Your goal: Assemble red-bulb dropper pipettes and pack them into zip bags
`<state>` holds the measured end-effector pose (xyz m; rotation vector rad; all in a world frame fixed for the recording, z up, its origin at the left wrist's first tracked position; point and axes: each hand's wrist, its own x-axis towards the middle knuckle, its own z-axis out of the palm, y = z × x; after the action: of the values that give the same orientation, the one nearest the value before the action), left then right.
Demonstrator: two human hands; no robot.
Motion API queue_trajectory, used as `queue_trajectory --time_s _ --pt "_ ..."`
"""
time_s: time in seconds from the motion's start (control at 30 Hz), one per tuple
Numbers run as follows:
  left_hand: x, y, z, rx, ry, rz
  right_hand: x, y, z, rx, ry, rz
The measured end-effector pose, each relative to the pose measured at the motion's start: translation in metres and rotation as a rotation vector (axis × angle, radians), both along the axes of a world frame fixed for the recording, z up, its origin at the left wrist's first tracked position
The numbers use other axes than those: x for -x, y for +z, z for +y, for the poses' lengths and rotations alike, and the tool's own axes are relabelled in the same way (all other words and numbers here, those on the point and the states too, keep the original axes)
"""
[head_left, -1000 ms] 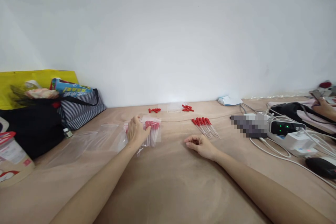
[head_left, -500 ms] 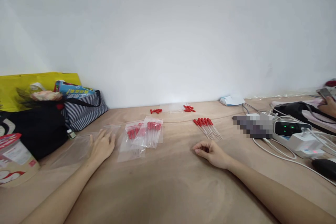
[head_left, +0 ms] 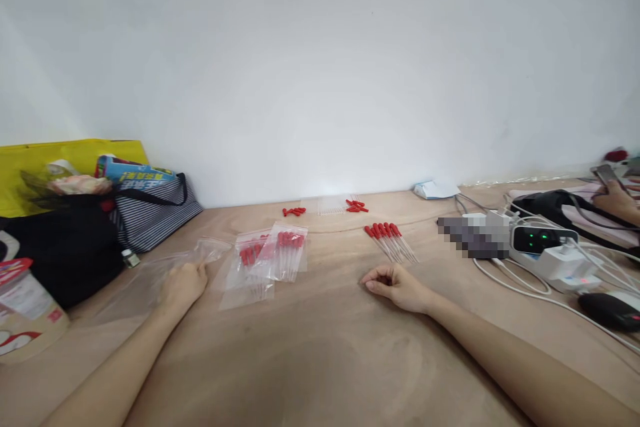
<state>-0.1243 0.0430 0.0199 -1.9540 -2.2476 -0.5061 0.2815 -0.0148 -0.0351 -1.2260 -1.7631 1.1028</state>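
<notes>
My left hand (head_left: 184, 284) is closed, its fingers pinching a clear plastic zip bag (head_left: 145, 280) that lies on the table; the bag's edge puckers up by the fingertips. To its right, overlapping zip bags (head_left: 245, 290) hold droppers with red bulbs (head_left: 290, 240). Resting on the table, my right hand (head_left: 395, 287) is loosely curled with nothing visible in it. Just beyond it lies a fanned row of red-bulb droppers (head_left: 391, 241). Farther back are loose red bulbs (head_left: 294, 211), more red bulbs (head_left: 357, 205) and thin clear tubes (head_left: 331, 207).
At left stand a tub with a red lid (head_left: 30, 313), a black bag (head_left: 75, 247), a striped bag (head_left: 157, 210) and a small bottle (head_left: 131, 258). Chargers (head_left: 565, 267), cables and a black mouse (head_left: 610, 311) lie at right. Another person's hand (head_left: 617, 200) holds a phone at far right.
My left hand's fingers have curled from spread flat to closed on the clear bag, pulling up its edge. My right hand keeps its place. The view has shifted slightly.
</notes>
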Motion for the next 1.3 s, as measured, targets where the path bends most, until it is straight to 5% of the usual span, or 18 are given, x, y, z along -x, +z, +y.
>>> queue_trajectory --time_s 0.13,0.23,0.37,0.47,0.53,0.67,0.83,1.07,1.3 --pt "-0.005 0.011 -0.006 -0.102 0.165 -0.006 0.000 0.000 0.001 0.001 0.004 -0.003" --pt "-0.026 0.021 -0.017 -0.410 0.246 -0.125 0.000 0.000 0.002 0.004 -0.001 -0.004" --pt "-0.082 0.012 -0.044 -0.569 -0.316 -0.175 -0.001 0.000 0.003 0.010 0.001 0.012" --pt "-0.125 -0.009 -0.065 -0.274 -0.857 -0.065 0.000 0.000 0.003 0.005 0.015 0.031" --pt "-0.144 -0.020 -0.076 -0.005 -1.069 0.020 0.001 0.000 0.003 -0.009 0.015 0.025" --pt "-0.152 -0.027 -0.089 0.135 -1.050 -0.048 -0.001 0.002 0.002 -0.085 -0.121 -0.083" --pt "-0.136 -0.025 -0.084 0.149 -1.000 -0.193 -0.012 0.016 0.021 -0.371 -0.467 -0.501" --pt "-0.130 -0.019 -0.079 0.297 -1.083 -0.151 -0.005 0.029 0.064 -0.103 -0.653 -0.887" --pt "-0.135 -0.014 -0.083 0.322 -1.089 -0.181 0.001 0.028 0.069 -0.024 -0.670 -0.939"
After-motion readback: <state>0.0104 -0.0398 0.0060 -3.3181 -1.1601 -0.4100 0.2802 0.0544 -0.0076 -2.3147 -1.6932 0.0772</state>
